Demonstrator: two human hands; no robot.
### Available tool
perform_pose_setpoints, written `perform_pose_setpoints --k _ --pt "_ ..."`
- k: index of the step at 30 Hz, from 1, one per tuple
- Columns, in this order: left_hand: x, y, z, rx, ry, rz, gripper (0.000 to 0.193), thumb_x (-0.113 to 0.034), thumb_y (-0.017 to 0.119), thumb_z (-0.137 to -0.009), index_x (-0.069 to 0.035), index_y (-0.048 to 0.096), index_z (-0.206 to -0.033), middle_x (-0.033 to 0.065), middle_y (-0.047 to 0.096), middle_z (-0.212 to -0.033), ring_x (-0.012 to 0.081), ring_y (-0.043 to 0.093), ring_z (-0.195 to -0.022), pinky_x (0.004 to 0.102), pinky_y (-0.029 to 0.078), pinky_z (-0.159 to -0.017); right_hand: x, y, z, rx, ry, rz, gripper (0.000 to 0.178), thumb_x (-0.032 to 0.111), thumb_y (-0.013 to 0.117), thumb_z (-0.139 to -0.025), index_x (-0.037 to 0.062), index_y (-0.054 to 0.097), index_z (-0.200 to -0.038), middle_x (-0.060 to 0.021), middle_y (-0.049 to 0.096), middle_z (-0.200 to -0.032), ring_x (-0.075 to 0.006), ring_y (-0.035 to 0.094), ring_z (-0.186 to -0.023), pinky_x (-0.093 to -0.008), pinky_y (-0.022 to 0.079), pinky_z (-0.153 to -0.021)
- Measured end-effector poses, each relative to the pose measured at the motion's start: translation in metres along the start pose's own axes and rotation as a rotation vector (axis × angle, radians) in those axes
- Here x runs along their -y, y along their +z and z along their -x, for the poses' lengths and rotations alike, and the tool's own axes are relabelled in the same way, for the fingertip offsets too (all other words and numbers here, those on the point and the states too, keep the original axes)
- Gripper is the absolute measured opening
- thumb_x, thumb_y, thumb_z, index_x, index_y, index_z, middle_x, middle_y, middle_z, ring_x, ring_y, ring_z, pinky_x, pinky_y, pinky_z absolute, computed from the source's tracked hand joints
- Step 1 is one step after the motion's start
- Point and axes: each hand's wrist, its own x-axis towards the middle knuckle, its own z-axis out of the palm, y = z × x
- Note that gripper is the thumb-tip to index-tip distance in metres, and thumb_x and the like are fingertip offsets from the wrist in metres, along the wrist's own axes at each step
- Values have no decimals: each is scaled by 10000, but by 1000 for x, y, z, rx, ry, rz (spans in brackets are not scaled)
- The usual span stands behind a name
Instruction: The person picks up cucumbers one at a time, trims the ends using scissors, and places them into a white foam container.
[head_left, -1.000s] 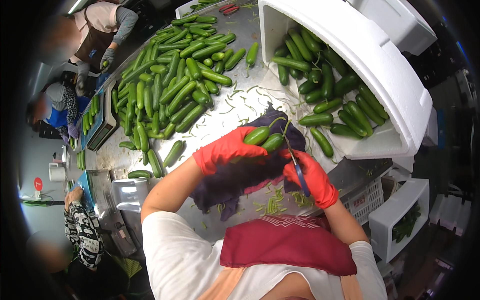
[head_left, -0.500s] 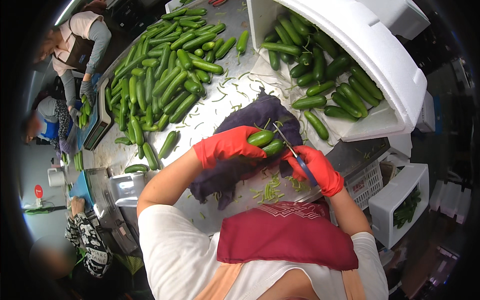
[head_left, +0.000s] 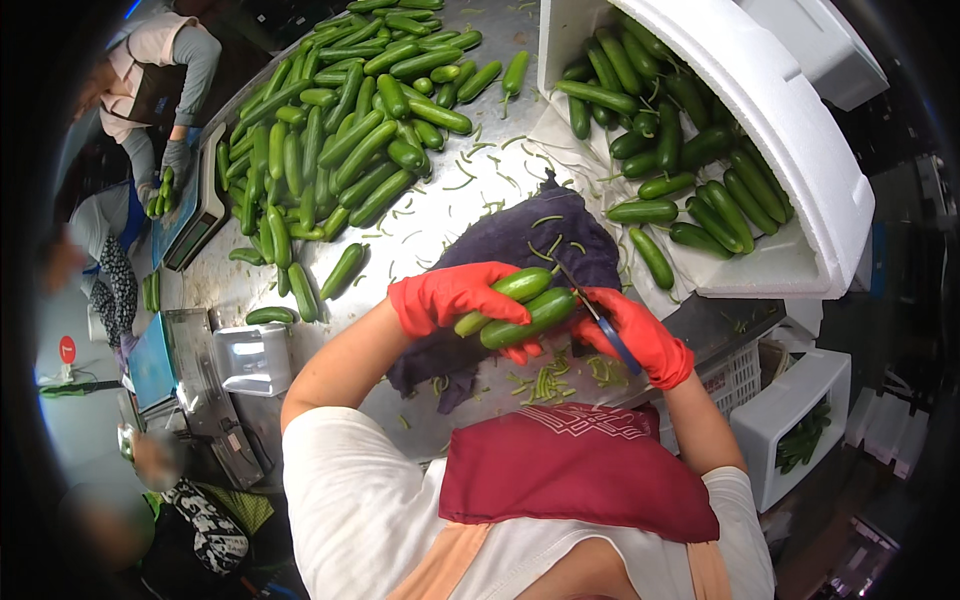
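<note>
My left hand (head_left: 455, 298), in a red rubber glove, is closed around two green cucumbers (head_left: 535, 318) lying side by side. Their stem ends point right, toward my other hand. In my right hand (head_left: 640, 338), gloved the same way, is a pair of scissors (head_left: 612, 340) with blue handles. The slim blades reach up and left, close beside the cucumbers' stem ends; whether they touch a stem I cannot tell. Under both hands lies a crumpled dark purple cloth (head_left: 510, 235) on the metal table (head_left: 400, 255). Cut stem bits (head_left: 550, 380) lie heaped just below the cucumbers.
A large cucumber pile (head_left: 340, 140) covers the table's far left. At the right, a white foam box (head_left: 800, 120) on its side holds cucumbers on a pale liner. A scale (head_left: 195, 225) stands by the left edge, where a co-worker's gloved hand (head_left: 175, 160) holds cucumbers.
The two cucumbers have turned in my left hand and more of their length shows. The scissors stay in my right hand. The whole view has shifted slightly.
</note>
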Motion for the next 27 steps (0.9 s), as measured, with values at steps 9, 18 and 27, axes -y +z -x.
perform_pose_setpoints --k 9,18,27 --pt "17 -15 -11 156 20 245 518 -257 592 -886 70 445 -1260 287 629 -1043 394 662 -920 478 551 -823 7 6 -5 -20 1 122 372 60 630 -875 15 520 -1227 -75 655 -950 -125 633 -816 -279 520 -721" --pt "36 -18 -30 143 162 418 534 -315 438 -975 42 379 -1368 281 579 -1181 382 620 -1049 446 518 -901 -1 4 -16 -165 186 -174 230 188 557 -944 17 568 -1098 -18 607 -700 -68 552 -545 -196 429 -487" --pt "42 -25 -43 82 446 465 476 -226 411 -992 24 354 -1393 277 529 -1252 329 571 -1142 391 477 -981 2 14 -47 -252 30 -210 191 216 536 -960 39 564 -1026 -18 599 -688 -72 536 -527 -203 440 -484"
